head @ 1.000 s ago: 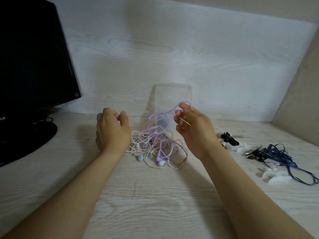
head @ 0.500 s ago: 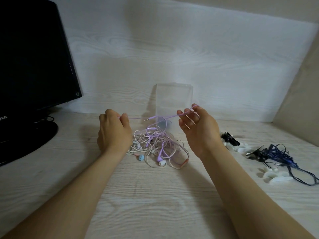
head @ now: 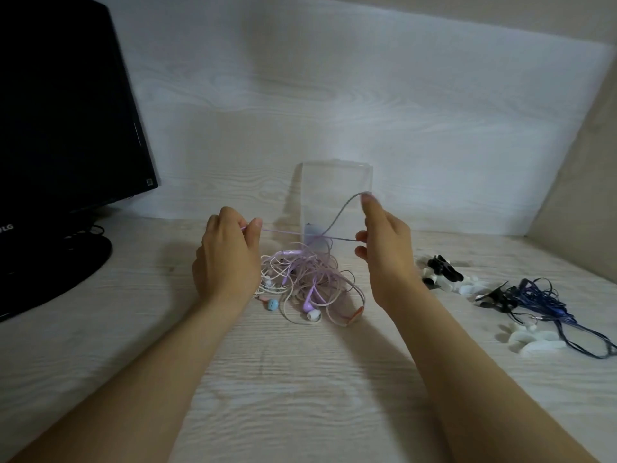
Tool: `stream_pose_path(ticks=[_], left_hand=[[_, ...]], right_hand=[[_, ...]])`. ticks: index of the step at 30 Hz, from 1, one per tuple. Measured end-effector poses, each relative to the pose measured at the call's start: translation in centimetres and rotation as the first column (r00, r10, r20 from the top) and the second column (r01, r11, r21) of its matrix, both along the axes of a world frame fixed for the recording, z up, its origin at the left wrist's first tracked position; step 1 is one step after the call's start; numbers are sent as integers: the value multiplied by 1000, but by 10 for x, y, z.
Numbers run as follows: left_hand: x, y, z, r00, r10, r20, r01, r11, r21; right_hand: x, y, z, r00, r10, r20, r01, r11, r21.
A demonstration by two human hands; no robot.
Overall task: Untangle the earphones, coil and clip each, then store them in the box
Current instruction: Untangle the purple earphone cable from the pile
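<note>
Earphones [head: 310, 279] in a tangle hide the clear box's [head: 337, 182] lower front.

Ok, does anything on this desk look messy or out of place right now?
Yes. The pale earphones lie in one knotted heap before the clear box, a purple cord stretched between the left hand and right hand. At the right, dark blue earphones sprawl loose among scattered clips. Nothing looks broken.

Both bare arms reach forward. The left hand [head: 227, 255] pinches the purple earphone cord [head: 283, 231]. The right hand [head: 384, 248] pinches it too, higher up.
</note>
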State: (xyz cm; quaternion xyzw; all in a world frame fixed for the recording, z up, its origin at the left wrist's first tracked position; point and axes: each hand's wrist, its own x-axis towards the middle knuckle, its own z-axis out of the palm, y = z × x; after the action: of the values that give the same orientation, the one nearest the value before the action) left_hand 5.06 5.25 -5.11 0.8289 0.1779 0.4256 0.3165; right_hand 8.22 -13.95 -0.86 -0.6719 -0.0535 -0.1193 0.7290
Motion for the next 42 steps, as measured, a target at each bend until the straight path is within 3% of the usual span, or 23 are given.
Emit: stream_pose_path(ticks=[7, 11, 15, 17, 19, 23, 25, 27, 31, 32, 34, 36, 39, 42], left_hand=[[-2, 3, 0, 1000, 23, -21, -23, 999, 29], [-4, 2, 1, 999, 38, -16, -37, 998, 50], [-4, -1, 1, 999, 49, -19, -47, 996, 79], [-5, -1, 1, 999, 48, -23, -46, 995, 83], [-6, -2, 2, 998, 42, -42, -39, 996, 76], [-4, 1, -1, 996, 29, -79, -18, 990, 143], [-1, 3, -5, 1000, -11, -28, 19, 959, 284], [1, 2, -5, 987, -159, 8, 144, 911, 386], [2, -11, -1, 843, -527, -110, 525, 759, 385], [0, -15, -1, 821, -552, -146, 566, 752, 339], [-2, -20, -6, 821, -546, -169, 571, 769, 287], [-4, -23, -7, 828, -537, -165, 561, 786, 259], [-3, -21, -5, 819, -546, -173, 573, 792, 212], [-3, -21, -6, 828, -541, -147, 560, 802, 206]], right_hand=[[10, -4, 0, 978, 10, -207, 26, 985, 169], [10, -9, -3, 974, 2, -226, -32, 991, -132], [12, -6, -11, 962, 84, -258, -130, 978, -164], [14, -5, -16, 983, 34, -181, -84, 957, -277], [17, -6, -21, 997, -69, -42, 40, 873, -485], [14, -9, -27, 958, -250, 138, 251, 507, -825], [12, -10, -26, 946, -285, 155, 258, 371, -892], [13, -13, -24, 932, -311, 187, 280, 289, -915], [18, -19, -25, 913, -262, 313, 357, 139, -924], [19, -19, -26, 923, -205, 327, 357, 134, -924], [20, -15, -28, 933, -63, 356, 361, 211, -909], [19, -9, -30, 952, 37, 303, 280, 291, -915], [24, -3, -37, 964, 149, 222, 167, 313, -935], [31, -5, -40, 931, 207, 302, 183, 453, -873]])
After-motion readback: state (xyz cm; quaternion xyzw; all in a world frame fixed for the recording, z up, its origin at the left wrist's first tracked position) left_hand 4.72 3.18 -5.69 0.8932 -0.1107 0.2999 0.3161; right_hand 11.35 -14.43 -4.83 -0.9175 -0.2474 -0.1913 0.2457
